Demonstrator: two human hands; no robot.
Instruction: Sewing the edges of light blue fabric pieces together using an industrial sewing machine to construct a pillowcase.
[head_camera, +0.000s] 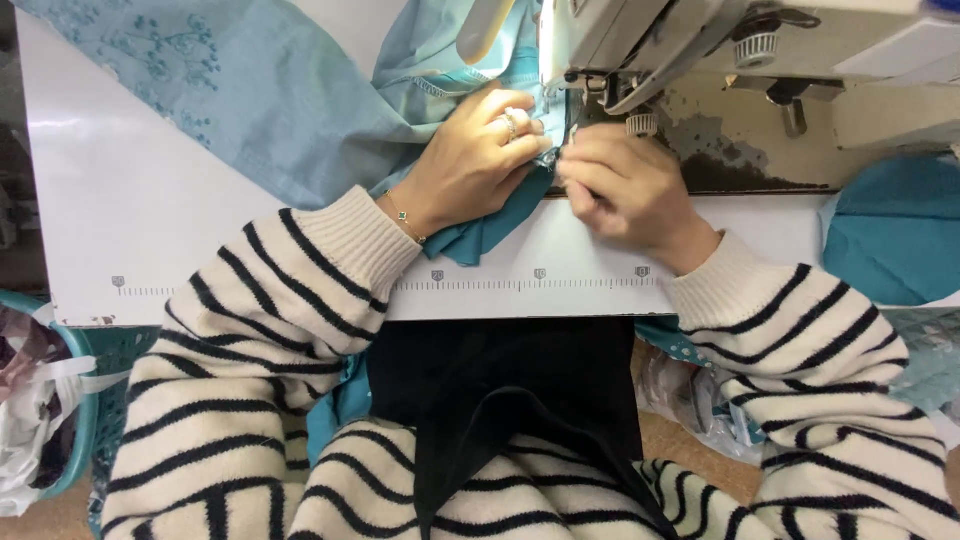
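Both hands on teal fabric at the sewing machine.

Left hand (470, 160) lies flat, fingers loosely curled, pressing the teal fabric (480, 235) onto the white table (120, 210). Right hand (625, 185) is closed, fingertips pinching the fabric edge just beside the left hand, directly under the sewing machine (680, 40) head. Further fabric trails off to the upper left.

Matt teal cloth (480, 240) on smooth glossy white tabletop (110, 200), w/ worn painted-metal sewing machine (700, 40) & ribbed-knit striped sleeves (260, 330)
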